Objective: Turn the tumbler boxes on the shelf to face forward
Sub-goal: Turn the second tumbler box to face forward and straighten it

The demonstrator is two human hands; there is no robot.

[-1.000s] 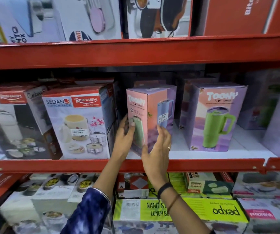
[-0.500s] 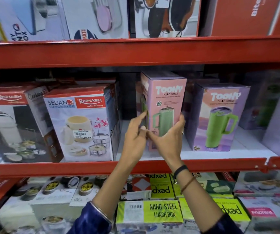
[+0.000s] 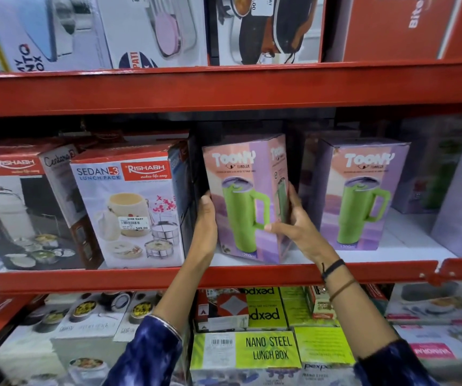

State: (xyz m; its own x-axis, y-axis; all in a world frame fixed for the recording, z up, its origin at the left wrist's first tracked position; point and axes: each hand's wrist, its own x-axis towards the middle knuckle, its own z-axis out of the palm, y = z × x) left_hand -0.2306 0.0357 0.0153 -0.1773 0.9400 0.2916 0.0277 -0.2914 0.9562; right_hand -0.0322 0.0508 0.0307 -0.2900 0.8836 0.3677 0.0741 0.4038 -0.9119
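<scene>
Now both hands clamp tumbler box [image 3: 245,201] between them: left hand [image 3: 204,218] flat on its left side, right hand [image 3: 294,227] fingers [image 3: 291,196] wrapped round right edge. Box near shelf lip [image 3: 140,277], slightly skewed. Risks: over-rotation; nudging lunch pack box [image 3: 129,207] just left of left hand; base slipping over lip.

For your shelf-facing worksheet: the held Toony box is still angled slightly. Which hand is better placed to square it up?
Probably the right hand: it wraps the Toony box's nearer right front corner, thumb on the front. The left hand only braces the far side.
</scene>
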